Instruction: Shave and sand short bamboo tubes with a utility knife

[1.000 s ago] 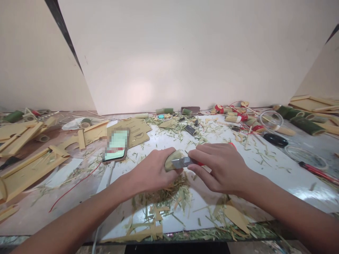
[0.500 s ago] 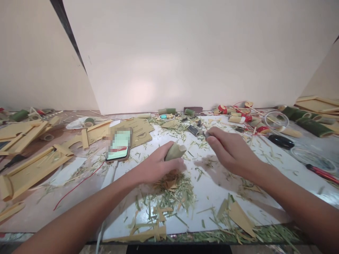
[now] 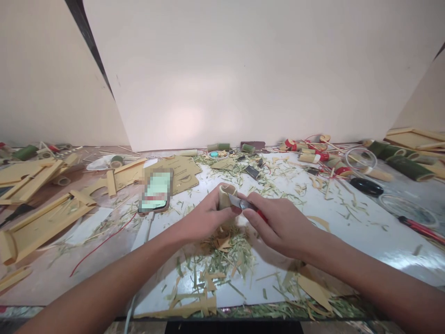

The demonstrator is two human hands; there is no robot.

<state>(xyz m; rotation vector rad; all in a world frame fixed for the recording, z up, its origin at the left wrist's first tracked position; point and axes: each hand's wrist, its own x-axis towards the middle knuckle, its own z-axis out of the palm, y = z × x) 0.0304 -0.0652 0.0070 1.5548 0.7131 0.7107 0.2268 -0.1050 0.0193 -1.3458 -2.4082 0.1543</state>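
Note:
Near the middle of the table, my left hand [image 3: 208,215] is closed round a short pale bamboo tube [image 3: 225,197], whose open, notched end points up. My right hand [image 3: 274,222] grips a knife [image 3: 239,202] with a red handle, mostly hidden in the fingers. The blade points left and lies against or very near the tube's right side, close to the rim. Under both hands is a heap of green and tan shavings [image 3: 232,260] on a white board [image 3: 153,287].
A phone [image 3: 158,190] lies left of my hands beside cut cardboard [image 3: 181,171]. Cardboard frames [image 3: 45,222] fill the left side. Green bamboo pieces [image 3: 410,167], a black oval object [image 3: 366,186] and a red-handled tool [image 3: 420,229] are at the right.
My right hand has moved left and down, bringing the knife blade to the tube. In my left hand the tube has turned from leaning right to nearly upright.

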